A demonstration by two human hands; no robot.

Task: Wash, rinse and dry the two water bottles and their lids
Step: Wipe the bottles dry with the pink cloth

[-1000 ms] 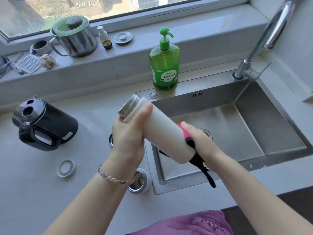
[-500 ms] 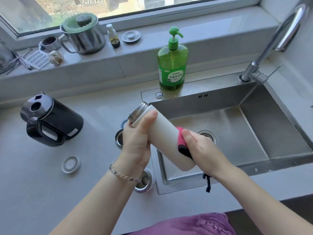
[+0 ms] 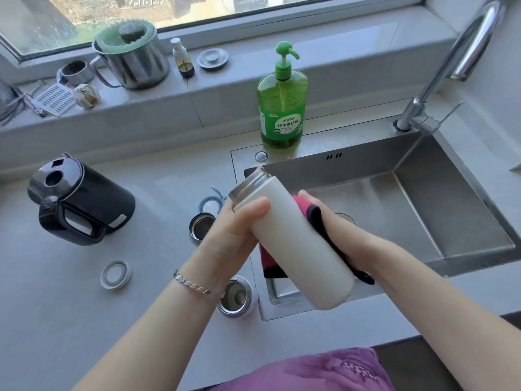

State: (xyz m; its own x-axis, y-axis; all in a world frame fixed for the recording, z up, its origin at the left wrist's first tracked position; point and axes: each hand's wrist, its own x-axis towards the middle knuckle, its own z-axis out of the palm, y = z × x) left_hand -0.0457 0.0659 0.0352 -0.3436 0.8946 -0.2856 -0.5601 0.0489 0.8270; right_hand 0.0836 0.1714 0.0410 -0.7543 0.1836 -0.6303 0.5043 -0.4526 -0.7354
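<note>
Rt hand (image 3: pixel 338 230) w/ the pink-black cloth (image 3: pixel 303 206) sits higher up the white bottle (image 3: pixel 296 249) than 0.5 s ago. Its fingers curl round the cloth, pressing it to the bottle's side. Lt hand (image 3: pixel 234 235) grips the bottle below its steel neck, thumb across the body. Bottle tilts, mouth up-left, over the sink (image 3: pixel 366 162) at its left edge. Steel cap (image 3: pixel 236 297) and ring lid (image 3: pixel 116 274) lie on the counter — black kettle (image 3: pixel 81 201) further left.
</note>
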